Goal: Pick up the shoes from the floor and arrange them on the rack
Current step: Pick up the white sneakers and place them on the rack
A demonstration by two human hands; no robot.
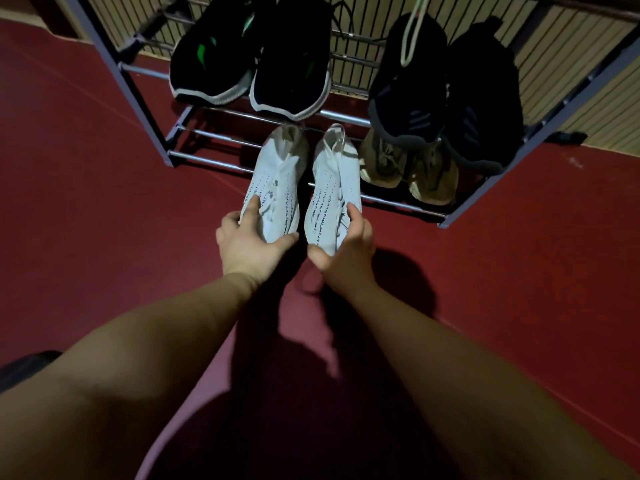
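Dark red floor [86, 174] fills the frame, with a metal rack [221, 136] across the top. From the head view, your left hand [249, 242] is closed around the toe of the left white shoe [277, 181], and your right hand [349, 242] is closed around the toe of the right white shoe [334, 181], both at centre frame with heels over the rack's lowest rails. Tan shoes [408, 171] sit just right of them; black shoes [249, 60] fill the tier above. You look to be mid-placement: slide both forward until they rest on the rails, then let go.
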